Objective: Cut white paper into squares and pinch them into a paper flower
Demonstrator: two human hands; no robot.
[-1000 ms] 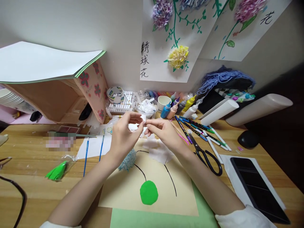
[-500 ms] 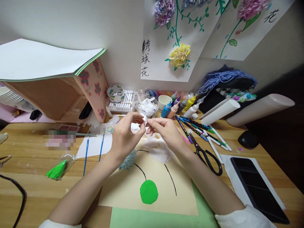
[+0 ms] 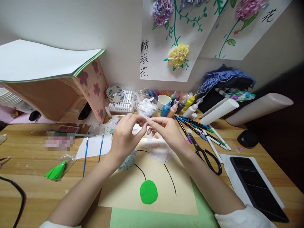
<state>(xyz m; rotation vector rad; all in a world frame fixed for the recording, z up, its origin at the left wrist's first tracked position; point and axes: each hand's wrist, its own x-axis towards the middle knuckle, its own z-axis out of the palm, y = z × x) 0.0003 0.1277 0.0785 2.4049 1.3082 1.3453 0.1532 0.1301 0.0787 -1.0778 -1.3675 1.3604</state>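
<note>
My left hand (image 3: 124,134) and my right hand (image 3: 166,131) meet above the desk, fingertips pinched together on a small piece of white tissue paper (image 3: 145,119). Under them lies a cream sheet (image 3: 123,190) with black drawn stems, a green painted circle (image 3: 148,192) and a blue-grey tissue flower (image 3: 128,161). More white tissue pieces (image 3: 160,152) lie on the sheet just below my right hand.
Black scissors (image 3: 206,156), several markers (image 3: 201,129), paint bottles (image 3: 177,106), a bowl of tissue scraps (image 3: 146,108) and a marker tray (image 3: 122,103) sit behind. A black tablet (image 3: 257,186) is at right. Two blue brushes (image 3: 93,148) and a green bag (image 3: 57,171) lie left.
Both hands have twisted the tissue piece tighter between the fingertips; less of it shows now. The hands stayed in the same place.
</note>
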